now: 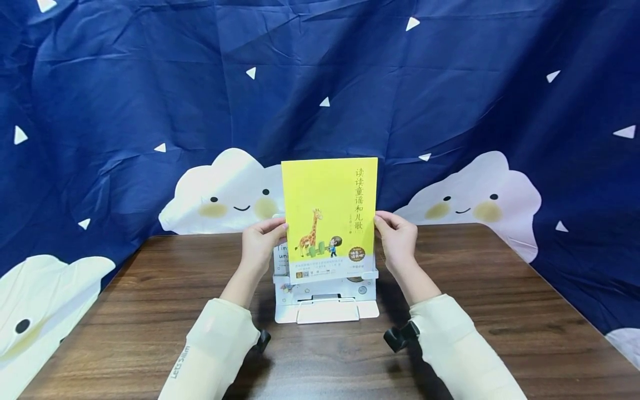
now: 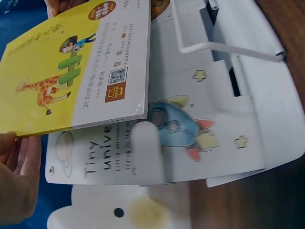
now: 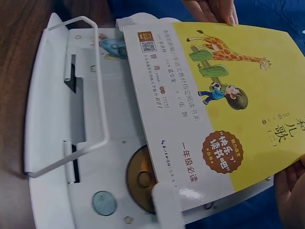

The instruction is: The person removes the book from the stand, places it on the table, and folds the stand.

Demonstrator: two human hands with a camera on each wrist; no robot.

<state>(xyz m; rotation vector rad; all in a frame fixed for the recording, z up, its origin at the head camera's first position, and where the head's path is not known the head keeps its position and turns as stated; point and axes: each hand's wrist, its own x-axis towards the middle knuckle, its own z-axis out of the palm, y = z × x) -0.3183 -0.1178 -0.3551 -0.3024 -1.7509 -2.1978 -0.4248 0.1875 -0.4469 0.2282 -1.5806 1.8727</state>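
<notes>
A yellow children's book [image 1: 325, 205] with a giraffe and a child on its cover is held upright, slightly tilted, by both hands. My left hand [image 1: 260, 241] pinches its left edge, thumb in front and fingers behind. On the opposite edge, my right hand [image 1: 400, 236] grips it likewise. Behind and below the book stands a white book stand [image 1: 327, 312] printed with planets and a rocket [image 2: 176, 124]. The book's lower edge is near the stand's white side tabs [image 2: 147, 148]; whether it touches them I cannot tell. The book hides much of the stand's back panel.
The stand rests on a dark brown wooden table [image 1: 185, 289]. A white wire bar [image 3: 101, 95] sticks out at the stand's front. Behind the table hangs a blue cloth [image 1: 320, 66] with white triangles and smiling clouds. Black straps [image 1: 401, 336] sit at both wrists.
</notes>
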